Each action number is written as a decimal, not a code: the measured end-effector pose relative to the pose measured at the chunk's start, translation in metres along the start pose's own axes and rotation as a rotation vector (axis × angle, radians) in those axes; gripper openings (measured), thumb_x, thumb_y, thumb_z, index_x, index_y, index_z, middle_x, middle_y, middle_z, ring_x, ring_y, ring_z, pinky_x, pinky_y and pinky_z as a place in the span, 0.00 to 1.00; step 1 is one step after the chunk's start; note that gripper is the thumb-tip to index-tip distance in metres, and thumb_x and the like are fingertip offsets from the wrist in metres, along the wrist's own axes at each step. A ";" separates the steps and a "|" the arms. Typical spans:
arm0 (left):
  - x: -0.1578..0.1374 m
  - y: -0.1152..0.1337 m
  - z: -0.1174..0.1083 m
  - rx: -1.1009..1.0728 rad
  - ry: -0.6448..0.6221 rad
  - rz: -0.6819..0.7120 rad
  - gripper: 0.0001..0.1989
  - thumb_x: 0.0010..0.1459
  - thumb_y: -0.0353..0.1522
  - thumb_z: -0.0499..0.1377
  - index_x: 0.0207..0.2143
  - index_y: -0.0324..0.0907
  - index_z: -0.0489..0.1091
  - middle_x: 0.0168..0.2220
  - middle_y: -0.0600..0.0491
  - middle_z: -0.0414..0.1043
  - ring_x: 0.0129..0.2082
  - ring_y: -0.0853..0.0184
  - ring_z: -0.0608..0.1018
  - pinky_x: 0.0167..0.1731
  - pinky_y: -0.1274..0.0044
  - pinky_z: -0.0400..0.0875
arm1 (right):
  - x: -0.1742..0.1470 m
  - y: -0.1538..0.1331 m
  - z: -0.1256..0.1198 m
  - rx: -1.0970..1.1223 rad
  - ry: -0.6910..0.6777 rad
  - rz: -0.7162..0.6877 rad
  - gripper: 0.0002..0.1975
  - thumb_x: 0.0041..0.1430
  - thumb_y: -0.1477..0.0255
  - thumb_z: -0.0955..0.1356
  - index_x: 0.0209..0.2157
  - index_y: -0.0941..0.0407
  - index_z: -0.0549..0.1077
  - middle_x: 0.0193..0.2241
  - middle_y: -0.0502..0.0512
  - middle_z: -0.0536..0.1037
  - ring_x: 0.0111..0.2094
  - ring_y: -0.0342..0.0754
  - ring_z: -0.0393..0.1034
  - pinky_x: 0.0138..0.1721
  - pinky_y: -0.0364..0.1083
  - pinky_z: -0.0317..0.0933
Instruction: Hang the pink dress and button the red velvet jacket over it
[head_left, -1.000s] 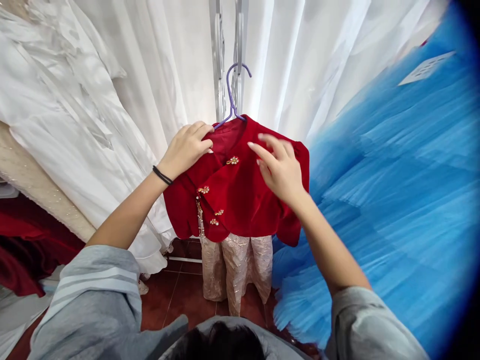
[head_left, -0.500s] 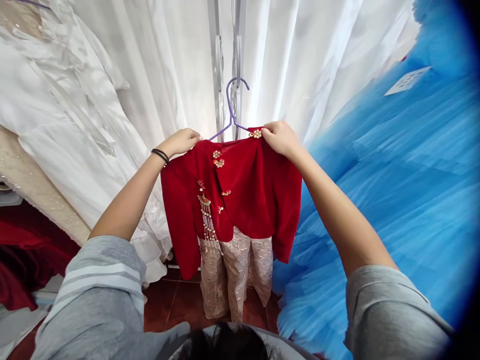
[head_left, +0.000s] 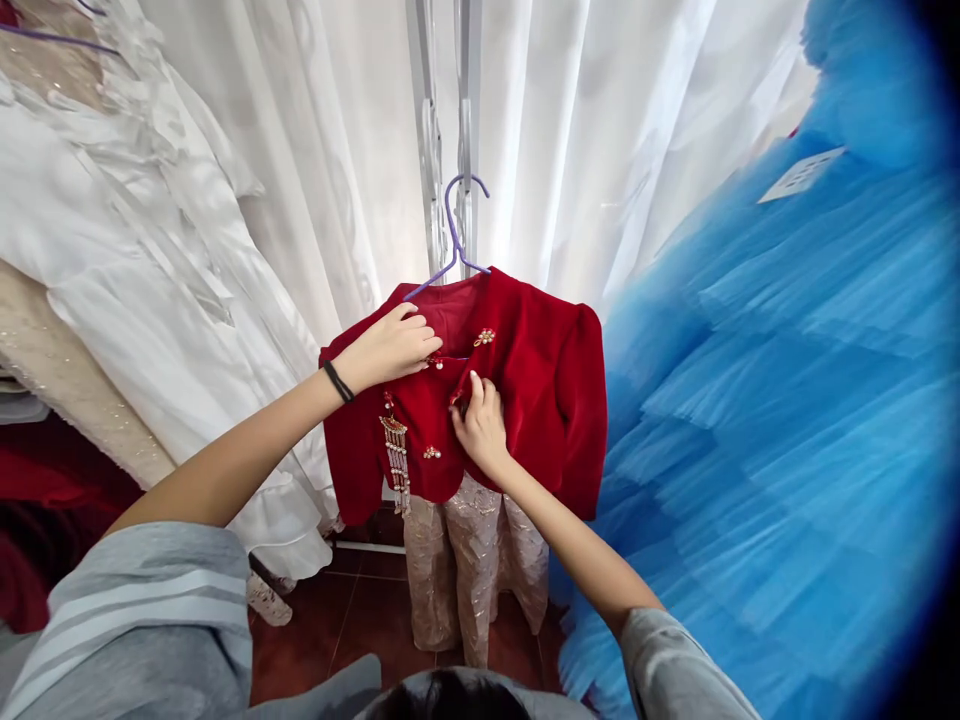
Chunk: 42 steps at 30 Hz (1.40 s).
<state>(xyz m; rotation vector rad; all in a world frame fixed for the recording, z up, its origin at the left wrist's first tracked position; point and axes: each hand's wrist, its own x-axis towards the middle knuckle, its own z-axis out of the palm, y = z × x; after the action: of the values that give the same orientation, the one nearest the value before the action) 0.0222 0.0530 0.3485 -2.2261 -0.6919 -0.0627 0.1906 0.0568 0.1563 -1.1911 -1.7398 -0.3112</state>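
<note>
A red velvet jacket (head_left: 547, 350) hangs on a purple hanger (head_left: 452, 225), its collar spread so the lining shows. My left hand (head_left: 401, 345) is closed on the jacket's left front edge, close to a small pearl fastener (head_left: 439, 363). Lower down, my right hand (head_left: 481, 420) pinches the opposite front edge at mid-chest. A flower-shaped pearl fastener (head_left: 485, 337) sits above that hand. From the left chest dangles a beaded tassel (head_left: 394, 450). Below the jacket hang shiny beige trousers or a skirt (head_left: 474, 570); I cannot tell which.
White dresses (head_left: 150, 260) hang at the left and a large blue tulle gown (head_left: 787, 380) fills the right. Behind the jacket are a white curtain (head_left: 577, 120) and a metal rack (head_left: 426, 60). The floor (head_left: 307, 640) is dark red tile.
Both hands have left the shoulders and come down to the jacket's front edges, the right one moving farthest inward. The collar now stands wider apart.
</note>
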 end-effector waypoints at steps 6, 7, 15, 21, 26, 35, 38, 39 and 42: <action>-0.001 0.001 0.003 -0.172 0.105 -0.203 0.11 0.64 0.36 0.53 0.37 0.41 0.72 0.34 0.49 0.75 0.36 0.61 0.74 0.38 0.69 0.62 | 0.007 0.010 -0.018 0.088 0.104 0.080 0.21 0.66 0.69 0.56 0.56 0.62 0.65 0.36 0.62 0.78 0.34 0.50 0.73 0.37 0.48 0.70; -0.003 0.001 0.002 -0.208 0.120 -0.234 0.11 0.64 0.37 0.53 0.38 0.41 0.72 0.35 0.49 0.76 0.37 0.61 0.75 0.37 0.69 0.61 | 0.005 0.010 -0.019 0.070 0.114 0.092 0.22 0.65 0.65 0.59 0.56 0.63 0.64 0.37 0.63 0.77 0.36 0.52 0.73 0.36 0.49 0.70; -0.003 0.017 -0.006 -0.177 0.115 -0.269 0.11 0.64 0.37 0.53 0.35 0.40 0.72 0.33 0.49 0.75 0.35 0.60 0.74 0.34 0.69 0.58 | -0.007 0.021 -0.008 0.097 0.028 0.114 0.21 0.64 0.69 0.58 0.53 0.65 0.68 0.38 0.67 0.79 0.36 0.55 0.74 0.40 0.54 0.70; 0.012 0.019 0.001 -0.198 0.115 -0.360 0.09 0.63 0.34 0.55 0.34 0.39 0.72 0.33 0.46 0.75 0.36 0.59 0.74 0.35 0.69 0.59 | -0.022 -0.044 -0.019 0.290 0.045 -0.125 0.19 0.67 0.67 0.56 0.42 0.61 0.74 0.26 0.62 0.76 0.30 0.53 0.72 0.34 0.51 0.70; 0.011 0.022 0.004 -0.380 0.237 -0.415 0.10 0.62 0.34 0.54 0.42 0.40 0.72 0.44 0.46 0.74 0.47 0.57 0.73 0.47 0.66 0.61 | -0.004 -0.060 0.013 0.275 -0.144 -0.164 0.27 0.65 0.64 0.60 0.59 0.67 0.63 0.50 0.72 0.73 0.51 0.58 0.67 0.52 0.56 0.67; -0.036 0.069 0.038 -0.189 0.255 -0.512 0.24 0.62 0.35 0.52 0.60 0.43 0.62 0.56 0.38 0.66 0.54 0.51 0.69 0.50 0.61 0.60 | -0.055 -0.049 0.018 0.287 -0.151 -0.260 0.25 0.61 0.73 0.61 0.59 0.63 0.64 0.59 0.71 0.66 0.63 0.60 0.57 0.60 0.62 0.59; -0.042 0.079 0.048 -0.216 0.246 -0.562 0.24 0.62 0.41 0.53 0.57 0.39 0.65 0.51 0.36 0.70 0.49 0.50 0.71 0.46 0.62 0.65 | -0.112 -0.031 0.019 0.352 -0.065 -0.150 0.22 0.61 0.75 0.60 0.57 0.56 0.67 0.54 0.65 0.72 0.56 0.56 0.67 0.54 0.60 0.65; -0.042 0.085 0.051 -0.239 0.242 -0.558 0.28 0.61 0.45 0.54 0.57 0.37 0.65 0.51 0.35 0.69 0.49 0.49 0.71 0.46 0.61 0.66 | -0.130 -0.024 0.020 0.375 -0.059 -0.083 0.21 0.61 0.75 0.60 0.56 0.55 0.68 0.51 0.64 0.74 0.52 0.56 0.69 0.52 0.60 0.67; -0.038 0.110 0.061 -0.296 0.190 -0.467 0.35 0.57 0.50 0.56 0.60 0.36 0.62 0.58 0.33 0.65 0.56 0.45 0.68 0.52 0.58 0.64 | -0.168 -0.007 0.020 0.412 -0.076 0.035 0.20 0.61 0.76 0.60 0.54 0.55 0.68 0.47 0.64 0.76 0.49 0.55 0.72 0.48 0.59 0.70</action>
<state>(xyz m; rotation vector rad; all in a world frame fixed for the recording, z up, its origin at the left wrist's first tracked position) 0.0339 0.0188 0.2221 -2.2445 -1.1400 -0.6367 0.1826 -0.0302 0.0108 -0.9396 -1.7394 0.1140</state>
